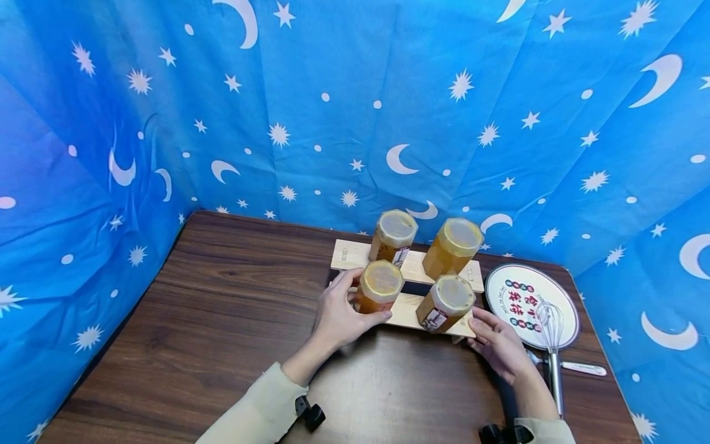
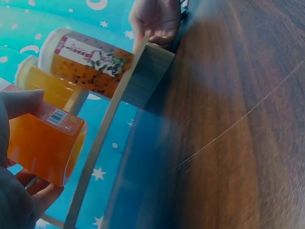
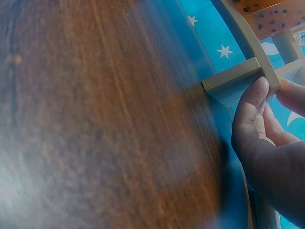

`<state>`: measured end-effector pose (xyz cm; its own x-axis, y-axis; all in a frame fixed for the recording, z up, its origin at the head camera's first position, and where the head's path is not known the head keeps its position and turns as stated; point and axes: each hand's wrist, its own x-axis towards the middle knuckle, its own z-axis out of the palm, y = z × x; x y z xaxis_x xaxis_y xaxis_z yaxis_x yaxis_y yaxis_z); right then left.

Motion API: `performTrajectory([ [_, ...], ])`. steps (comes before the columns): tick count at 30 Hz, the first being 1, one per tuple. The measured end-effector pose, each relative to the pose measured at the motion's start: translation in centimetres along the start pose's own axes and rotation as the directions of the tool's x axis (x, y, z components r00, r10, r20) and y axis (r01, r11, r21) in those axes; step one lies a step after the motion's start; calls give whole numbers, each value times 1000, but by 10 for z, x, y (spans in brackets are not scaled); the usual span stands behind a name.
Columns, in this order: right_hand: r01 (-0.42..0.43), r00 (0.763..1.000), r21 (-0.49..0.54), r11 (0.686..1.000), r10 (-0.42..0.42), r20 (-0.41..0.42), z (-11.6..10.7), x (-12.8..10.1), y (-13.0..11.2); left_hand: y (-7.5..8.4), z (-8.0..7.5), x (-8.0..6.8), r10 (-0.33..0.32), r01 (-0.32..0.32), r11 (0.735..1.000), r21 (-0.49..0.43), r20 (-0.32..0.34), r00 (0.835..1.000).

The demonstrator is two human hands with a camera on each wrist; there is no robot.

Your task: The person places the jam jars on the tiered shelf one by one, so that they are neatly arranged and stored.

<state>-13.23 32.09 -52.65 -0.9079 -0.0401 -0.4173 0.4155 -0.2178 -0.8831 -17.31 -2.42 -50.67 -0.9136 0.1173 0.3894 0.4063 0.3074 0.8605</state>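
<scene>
A pale wooden two-step rack (image 1: 407,265) stands at the far middle of the brown table (image 1: 222,320) and carries several jars of orange preserve. My left hand (image 1: 346,305) grips the front-left jar (image 1: 379,287) on the lower step, thumb at one side and fingers round the other; the left wrist view shows this jar (image 2: 45,143) in my palm. The front-right jar (image 1: 446,302) stands beside it, with two jars (image 1: 392,235) on the upper step behind. My right hand (image 1: 490,339) pinches the right end of the lower step (image 3: 233,78), thumb (image 3: 250,102) on its edge.
A round printed fan (image 1: 524,299) lies right of the rack, with a metal whisk (image 1: 551,336) lying across it near the table's right edge. Blue cloth with stars and moons (image 1: 355,111) walls the table at the back and both sides.
</scene>
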Motion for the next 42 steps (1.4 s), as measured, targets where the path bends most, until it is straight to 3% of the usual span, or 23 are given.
performTrajectory([
  [7,0,1000,2,1000,0,1,2,0,0,-4,9,0,-10,10,1000,-7,-5,1000],
  [25,-17,1000,-9,1000,17,-20,4,2,0,-11,16,0,0,-1,999,-35,-28,1000],
  [42,26,1000,-28,999,-26,14,0,4,2,-11,13,0,-50,49,999,21,41,998],
])
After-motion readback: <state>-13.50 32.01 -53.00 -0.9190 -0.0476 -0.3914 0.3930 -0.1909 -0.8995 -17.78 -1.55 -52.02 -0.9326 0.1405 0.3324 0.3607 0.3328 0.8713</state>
